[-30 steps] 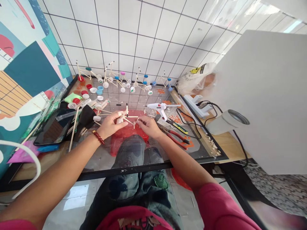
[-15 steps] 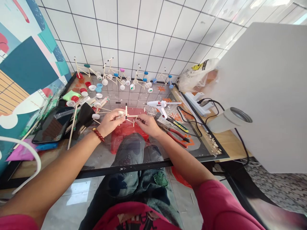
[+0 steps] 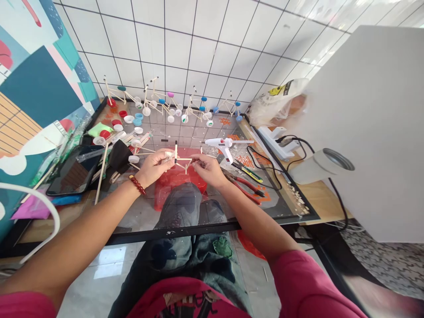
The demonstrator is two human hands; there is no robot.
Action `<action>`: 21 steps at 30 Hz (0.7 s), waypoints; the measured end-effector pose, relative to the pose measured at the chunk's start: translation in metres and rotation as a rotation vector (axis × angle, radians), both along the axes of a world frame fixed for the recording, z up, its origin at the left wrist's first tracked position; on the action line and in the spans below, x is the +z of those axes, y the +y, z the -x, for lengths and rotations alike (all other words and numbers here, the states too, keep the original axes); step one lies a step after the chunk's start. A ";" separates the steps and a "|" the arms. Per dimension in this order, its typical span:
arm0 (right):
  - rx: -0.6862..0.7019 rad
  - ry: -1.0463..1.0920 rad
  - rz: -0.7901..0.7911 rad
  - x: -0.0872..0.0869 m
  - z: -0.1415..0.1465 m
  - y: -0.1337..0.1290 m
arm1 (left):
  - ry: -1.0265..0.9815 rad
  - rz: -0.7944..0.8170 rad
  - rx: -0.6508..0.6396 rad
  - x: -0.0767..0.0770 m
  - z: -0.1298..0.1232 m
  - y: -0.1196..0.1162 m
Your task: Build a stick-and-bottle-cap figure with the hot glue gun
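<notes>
Head view: stick model (image 3: 182, 159) held between both hands, mid-picture.
Left hand (image 3: 155, 166) grips its left end; right hand (image 3: 208, 170), fingertips narrowly pinched, holds its right. Barely shifted this past second, suggesting fine adjustment; glue gun (image 3: 217, 142), right of centre, untouched.

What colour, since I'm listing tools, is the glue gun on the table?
The glue gun is mainly white, as the head view shows.
</notes>
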State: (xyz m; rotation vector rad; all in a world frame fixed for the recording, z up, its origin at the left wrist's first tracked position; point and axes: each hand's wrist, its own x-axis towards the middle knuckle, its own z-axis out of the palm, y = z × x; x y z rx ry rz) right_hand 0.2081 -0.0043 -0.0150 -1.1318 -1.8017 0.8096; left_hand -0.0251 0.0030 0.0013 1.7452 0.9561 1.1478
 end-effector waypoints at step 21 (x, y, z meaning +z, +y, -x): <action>-0.019 -0.051 -0.078 0.005 0.005 -0.004 | 0.033 -0.012 -0.003 0.001 0.000 -0.001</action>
